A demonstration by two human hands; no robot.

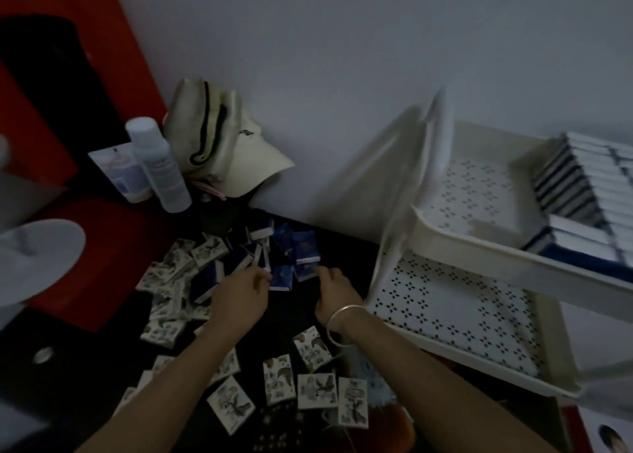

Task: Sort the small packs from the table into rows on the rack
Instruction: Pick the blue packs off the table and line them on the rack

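Several small packs lie scattered on the dark table [102, 377]. Dark blue packs [303, 245] are heaped at the back, and white packs with dark drawings [279, 379] are spread at the front and left. My left hand [239, 296] reaches into the blue heap with curled fingers; whether it grips a pack is unclear. My right hand [334, 295], with a bangle on its wrist, touches the near edge of a blue pack [306, 271]. The white perforated rack [455, 312] stands at the right; its upper tray holds a row of blue packs [589, 192] standing on edge.
A cream cap [219, 141], a white bottle [159, 165] and a small white box [118, 171] stand at the back left against the wall. A red box [102, 75] rises at the far left. The rack's lower tray shows only its perforated floor.
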